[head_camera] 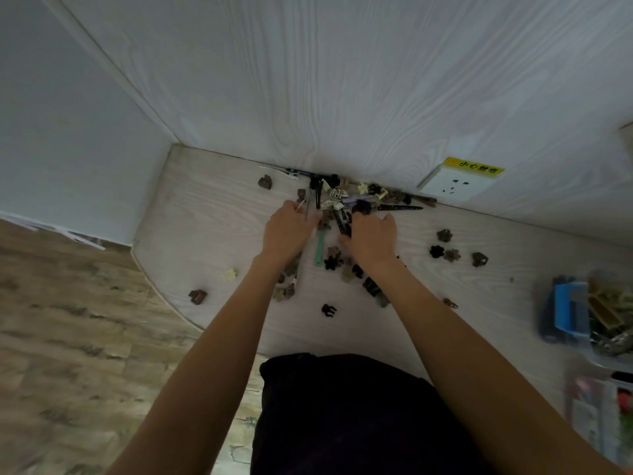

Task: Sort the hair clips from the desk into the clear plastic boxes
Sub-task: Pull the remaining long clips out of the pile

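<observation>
Dark trousers (342,413) fill the bottom of my view, and past them both forearms reach across the pale desk (212,234) into the heap of hair clips (342,200) piled against the back wall. My left hand (287,231) has its fingers curled in at the heap's left edge, and something thin and pale pokes out at the fingertips, though I cannot tell whether I am truly pinching it. My right hand (373,238) lies palm down over long dark clips, fingers bent; what it grips, if anything, is hidden.

The clear plastic boxes (596,317) sit well apart, at the far right edge (already part filled). The heap looks tangled, so lifting one clip could drag others along and flick them off the curved desk edge. Loose claw clips (445,252) lie right beside my right wrist; a careless sweep towards the boxes would probably scatter them.
</observation>
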Motion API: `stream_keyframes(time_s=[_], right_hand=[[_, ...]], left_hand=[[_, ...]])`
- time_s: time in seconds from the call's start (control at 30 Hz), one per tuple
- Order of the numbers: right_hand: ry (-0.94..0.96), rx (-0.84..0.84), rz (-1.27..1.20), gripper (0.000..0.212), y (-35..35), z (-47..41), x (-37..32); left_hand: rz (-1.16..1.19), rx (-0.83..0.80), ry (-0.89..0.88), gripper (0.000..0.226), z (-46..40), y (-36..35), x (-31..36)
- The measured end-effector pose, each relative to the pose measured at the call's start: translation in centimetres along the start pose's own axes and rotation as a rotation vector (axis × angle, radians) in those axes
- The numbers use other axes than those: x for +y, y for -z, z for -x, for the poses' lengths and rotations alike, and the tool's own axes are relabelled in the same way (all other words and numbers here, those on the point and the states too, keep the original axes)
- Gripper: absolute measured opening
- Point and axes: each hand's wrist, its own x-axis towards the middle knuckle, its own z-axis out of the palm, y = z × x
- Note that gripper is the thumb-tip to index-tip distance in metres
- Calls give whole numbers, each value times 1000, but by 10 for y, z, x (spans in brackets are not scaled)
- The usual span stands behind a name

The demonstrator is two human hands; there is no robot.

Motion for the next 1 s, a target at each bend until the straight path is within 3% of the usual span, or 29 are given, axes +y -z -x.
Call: stream_keyframes(time_s=[0.1, 0.23, 0.37, 0.53, 0.67, 0.77, 1.0], right_hand=[[-44, -31, -2, 24, -3, 3, 7], [-104, -97, -58, 25, -4, 4, 18], [-104, -123, -213, 22, -2, 9, 25], [-57, -24, -376, 16, 6, 17, 30], [63, -55, -192, 26, 3, 11, 16], [66, -68, -96, 22, -6, 4, 12], [129, -28, -236, 23, -11, 10, 17]], left_hand=[[-166, -9, -79, 64, -9, -8, 4], [-242, -36, -144, 69, -15, -9, 1], [-236, 7, -128, 49, -15, -9, 4], [-288, 52, -77, 23, -16, -5, -2], [-305, 91, -53, 24, -20, -6, -11], [-346, 115, -89, 24, -22, -8, -13], [-485, 54, -199, 31, -28, -4, -8]])
